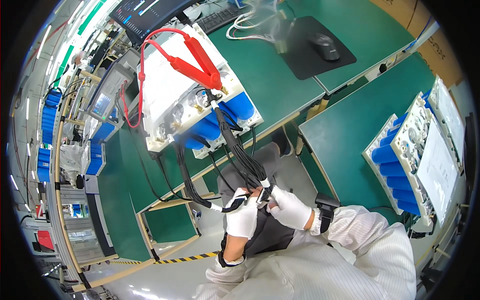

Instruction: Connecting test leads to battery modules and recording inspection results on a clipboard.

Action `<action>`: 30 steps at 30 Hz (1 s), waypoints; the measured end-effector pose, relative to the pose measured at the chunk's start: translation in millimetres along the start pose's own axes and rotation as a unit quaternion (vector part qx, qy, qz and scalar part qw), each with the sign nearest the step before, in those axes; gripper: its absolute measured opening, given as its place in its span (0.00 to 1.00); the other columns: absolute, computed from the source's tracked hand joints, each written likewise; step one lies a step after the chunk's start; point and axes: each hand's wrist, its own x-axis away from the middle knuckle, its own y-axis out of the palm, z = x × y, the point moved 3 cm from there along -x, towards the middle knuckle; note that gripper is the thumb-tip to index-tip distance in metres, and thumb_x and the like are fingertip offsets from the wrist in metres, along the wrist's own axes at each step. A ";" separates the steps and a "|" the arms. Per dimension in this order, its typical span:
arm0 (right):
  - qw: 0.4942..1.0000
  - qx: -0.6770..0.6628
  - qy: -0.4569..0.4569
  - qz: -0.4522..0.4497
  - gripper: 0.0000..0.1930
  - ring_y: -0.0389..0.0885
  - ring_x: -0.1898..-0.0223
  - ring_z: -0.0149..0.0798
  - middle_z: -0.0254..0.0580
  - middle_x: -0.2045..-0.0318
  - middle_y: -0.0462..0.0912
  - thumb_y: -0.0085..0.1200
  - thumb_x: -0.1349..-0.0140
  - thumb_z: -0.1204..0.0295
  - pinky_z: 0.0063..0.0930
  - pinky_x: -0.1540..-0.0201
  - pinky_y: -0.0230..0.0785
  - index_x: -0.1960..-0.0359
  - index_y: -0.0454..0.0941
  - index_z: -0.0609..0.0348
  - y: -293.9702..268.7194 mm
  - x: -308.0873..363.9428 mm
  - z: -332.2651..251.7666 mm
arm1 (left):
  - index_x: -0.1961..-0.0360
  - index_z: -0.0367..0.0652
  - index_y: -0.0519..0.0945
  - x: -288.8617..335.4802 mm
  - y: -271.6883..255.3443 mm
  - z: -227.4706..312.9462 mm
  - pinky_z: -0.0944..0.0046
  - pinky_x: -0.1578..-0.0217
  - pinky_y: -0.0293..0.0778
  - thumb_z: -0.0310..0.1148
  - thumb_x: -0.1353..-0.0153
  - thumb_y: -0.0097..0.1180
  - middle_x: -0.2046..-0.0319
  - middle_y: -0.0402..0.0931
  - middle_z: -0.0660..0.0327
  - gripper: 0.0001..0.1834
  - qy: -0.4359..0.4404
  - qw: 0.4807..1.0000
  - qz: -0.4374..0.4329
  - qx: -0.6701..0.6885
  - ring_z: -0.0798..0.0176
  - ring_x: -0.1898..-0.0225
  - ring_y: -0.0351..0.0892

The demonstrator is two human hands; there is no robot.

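Both my hands wear white fingerless-looking gloves and meet above my lap, just off the table edge. My left hand (pixel 243 218) is closed around the end of a black wire harness (pixel 186 175). Close beside it, my right hand (pixel 291 210) pinches a small black-and-white connector (pixel 263 195) at the end of a second, thicker black harness (pixel 239 152). Both harnesses run up to a battery pack (pixel 204 129) with blue cells and white plastic frames. A red clip (pixel 197 67) with a red cable grips a terminal on the pack's top. Fingers partly hide the connector ends.
To the right, more blue-celled battery packs (pixel 397 160) stand on a green table (pixel 350 130). A black mouse (pixel 324 46) lies on a mouse pad at the back, near loose white wires (pixel 245 27). A test instrument (pixel 107 92) and monitor (pixel 145 15) are at the left and back.
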 end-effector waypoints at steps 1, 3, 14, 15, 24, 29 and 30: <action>1.000 -0.013 -0.002 0.001 0.23 0.80 0.67 0.48 0.51 0.64 0.78 0.44 0.46 0.83 0.34 0.62 0.72 0.45 0.64 0.64 1.5 0.3 1.4 | 0.65 0.38 0.75 2.1 1.9 9.3 0.69 0.69 0.70 0.24 0.42 0.56 0.71 0.75 0.62 0.04 0.207 0.945 0.005 -0.253 0.71 0.68 0.74; 0.998 0.061 -0.001 0.017 0.23 0.81 0.64 0.48 0.51 0.61 0.79 0.46 0.46 0.83 0.33 0.61 0.73 0.45 0.64 0.63 2.9 0.0 2.6 | 0.61 0.39 0.76 4.4 7.8 9.3 0.68 0.68 0.71 0.26 0.41 0.54 0.69 0.74 0.60 0.07 0.327 0.854 -0.029 -0.403 0.67 0.67 0.75; 0.985 -0.125 0.111 0.032 0.13 0.82 0.69 0.33 0.44 0.68 0.84 0.54 0.41 0.75 0.24 0.64 0.73 0.54 0.74 0.66 -7.6 -2.2 -0.2 | 0.67 0.37 0.74 -6.1 -6.9 19.6 0.71 0.70 0.68 0.21 0.39 0.50 0.75 0.73 0.63 0.01 0.086 0.993 0.044 0.074 0.70 0.72 0.72; 0.980 -0.155 0.121 0.044 0.12 0.82 0.70 0.29 0.43 0.69 0.84 0.54 0.40 0.76 0.22 0.65 0.72 0.55 0.75 0.67 -6.4 -2.0 1.8 | 0.66 0.37 0.74 -5.2 -6.2 19.2 0.72 0.71 0.68 0.20 0.41 0.51 0.74 0.74 0.62 0.02 0.085 0.990 0.046 0.103 0.70 0.72 0.72; 0.973 -0.202 0.107 0.037 0.11 0.81 0.71 0.29 0.42 0.69 0.84 0.52 0.39 0.78 0.22 0.67 0.73 0.55 0.74 0.69 -4.5 -0.7 9.8 | 0.66 0.37 0.74 -2.7 5.2 3.8 0.71 0.70 0.71 0.24 0.41 0.55 0.74 0.76 0.62 0.04 0.050 0.994 0.024 0.096 0.71 0.72 0.75; 0.970 -0.217 0.099 0.039 0.10 0.81 0.72 0.29 0.42 0.69 0.84 0.52 0.39 0.79 0.23 0.67 0.73 0.56 0.74 0.69 0.9 2.2 12.3 | 0.67 0.37 0.74 -0.3 8.3 -2.4 0.70 0.70 0.72 0.26 0.41 0.54 0.74 0.76 0.61 0.04 0.083 0.991 -0.007 0.106 0.69 0.73 0.76; 0.974 -0.196 0.101 0.048 0.10 0.81 0.72 0.29 0.42 0.69 0.84 0.52 0.39 0.79 0.23 0.67 0.73 0.56 0.74 0.69 0.6 2.3 13.0 | 0.67 0.37 0.74 0.1 6.3 -2.3 0.70 0.70 0.72 0.26 0.41 0.54 0.74 0.76 0.61 0.04 0.067 0.994 0.008 0.089 0.69 0.73 0.76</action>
